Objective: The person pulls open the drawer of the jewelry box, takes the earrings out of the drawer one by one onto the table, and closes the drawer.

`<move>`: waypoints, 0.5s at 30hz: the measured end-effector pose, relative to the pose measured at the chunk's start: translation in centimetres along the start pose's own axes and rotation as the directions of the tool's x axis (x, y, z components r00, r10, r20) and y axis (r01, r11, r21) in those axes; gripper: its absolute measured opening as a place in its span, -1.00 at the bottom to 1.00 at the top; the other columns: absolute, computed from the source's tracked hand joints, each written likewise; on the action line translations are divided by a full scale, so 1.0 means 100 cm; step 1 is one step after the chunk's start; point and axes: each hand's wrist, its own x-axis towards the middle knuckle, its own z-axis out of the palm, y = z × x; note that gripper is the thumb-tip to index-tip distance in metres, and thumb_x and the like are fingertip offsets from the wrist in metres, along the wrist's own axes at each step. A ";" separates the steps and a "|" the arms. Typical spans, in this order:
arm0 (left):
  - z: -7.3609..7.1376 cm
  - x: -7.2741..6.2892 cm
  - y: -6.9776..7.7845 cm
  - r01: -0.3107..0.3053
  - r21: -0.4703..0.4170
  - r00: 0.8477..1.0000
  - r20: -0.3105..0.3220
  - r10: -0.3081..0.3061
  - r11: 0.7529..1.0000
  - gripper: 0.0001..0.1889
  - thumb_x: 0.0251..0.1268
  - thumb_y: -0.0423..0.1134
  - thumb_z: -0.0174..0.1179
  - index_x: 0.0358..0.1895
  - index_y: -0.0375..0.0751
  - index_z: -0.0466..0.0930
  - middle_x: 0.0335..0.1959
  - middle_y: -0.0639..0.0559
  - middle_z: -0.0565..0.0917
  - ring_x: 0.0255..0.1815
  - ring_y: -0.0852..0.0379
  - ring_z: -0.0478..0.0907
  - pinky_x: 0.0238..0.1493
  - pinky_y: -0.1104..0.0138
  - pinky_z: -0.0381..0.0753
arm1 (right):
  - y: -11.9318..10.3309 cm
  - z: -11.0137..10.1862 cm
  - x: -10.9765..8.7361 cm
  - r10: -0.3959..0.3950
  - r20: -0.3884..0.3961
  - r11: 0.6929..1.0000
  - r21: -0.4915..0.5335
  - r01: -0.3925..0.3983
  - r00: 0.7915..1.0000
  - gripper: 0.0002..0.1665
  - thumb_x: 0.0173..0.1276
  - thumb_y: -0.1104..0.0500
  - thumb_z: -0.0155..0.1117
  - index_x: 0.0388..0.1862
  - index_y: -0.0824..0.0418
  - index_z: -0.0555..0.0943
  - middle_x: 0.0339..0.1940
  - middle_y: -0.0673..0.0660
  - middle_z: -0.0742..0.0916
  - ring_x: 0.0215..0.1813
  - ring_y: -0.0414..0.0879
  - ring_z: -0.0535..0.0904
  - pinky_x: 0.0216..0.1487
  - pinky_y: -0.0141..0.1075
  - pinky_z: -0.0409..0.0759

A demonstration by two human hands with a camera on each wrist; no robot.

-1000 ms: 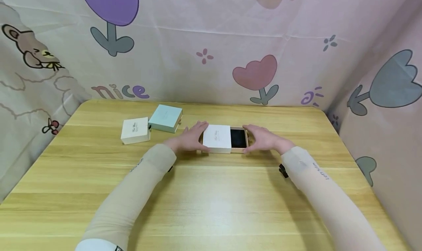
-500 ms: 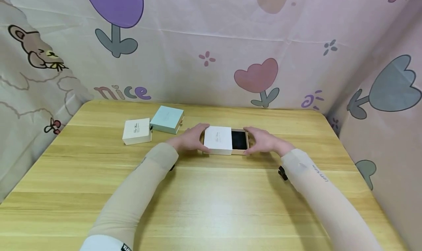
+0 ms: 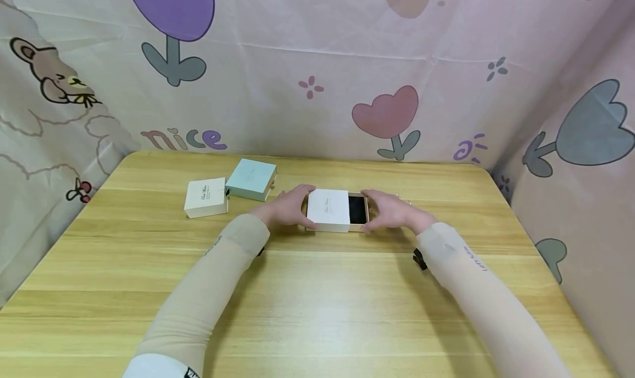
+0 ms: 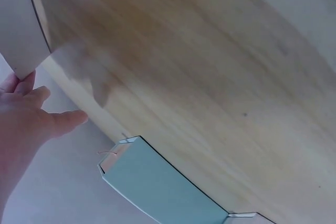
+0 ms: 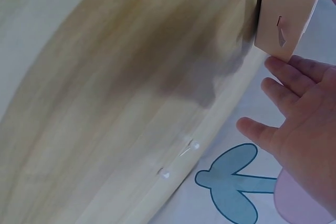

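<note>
A white drawer-style gift box (image 3: 328, 209) lies on the table, its inner tray (image 3: 359, 210) standing partly out to the right and showing a black lining. My left hand (image 3: 286, 207) grips the left end of the white sleeve, thumb at the front corner and fingers at the back one. On the other side my right hand (image 3: 389, 209) holds the end of the tray between thumb and fingers. The right wrist view shows the tray's tan end face (image 5: 283, 17) with a small ribbon tab, and fingertips at its corner.
Left of the hands stand a closed white box (image 3: 205, 197) and a light blue box (image 3: 252, 178), close together. Two small shiny pieces (image 5: 194, 144) lie on the table beyond my right hand. A printed cloth (image 3: 268, 91) hangs behind the table.
My right hand has moved slightly left, and the tray has slid a little further into the sleeve. My left hand keeps its grip on the sleeve.
</note>
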 end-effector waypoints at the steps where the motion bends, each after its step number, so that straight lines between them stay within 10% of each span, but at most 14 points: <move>1: 0.000 0.000 0.000 -0.001 0.001 1.000 0.000 0.001 1.000 0.09 -0.09 0.03 0.44 0.46 -0.21 -0.05 0.48 -0.12 0.08 0.49 -0.08 0.04 0.43 -0.18 -0.22 | 0.000 0.000 0.000 0.005 0.001 1.000 0.002 -0.005 1.000 0.19 0.02 -0.03 0.45 0.47 0.36 0.00 0.48 0.32 0.20 0.47 0.22 0.12 0.44 0.04 0.09; 15: -0.001 0.001 0.001 0.006 0.004 1.000 0.000 -0.006 1.000 0.09 -0.11 0.03 0.45 0.46 -0.22 -0.05 0.48 -0.11 0.09 0.49 -0.09 0.05 0.43 -0.17 -0.21 | -0.007 0.004 0.008 0.017 0.006 0.999 0.034 -0.017 1.000 0.24 -0.02 0.01 0.50 0.48 0.33 -0.03 0.49 0.29 0.17 0.48 0.22 0.10 0.45 0.03 0.07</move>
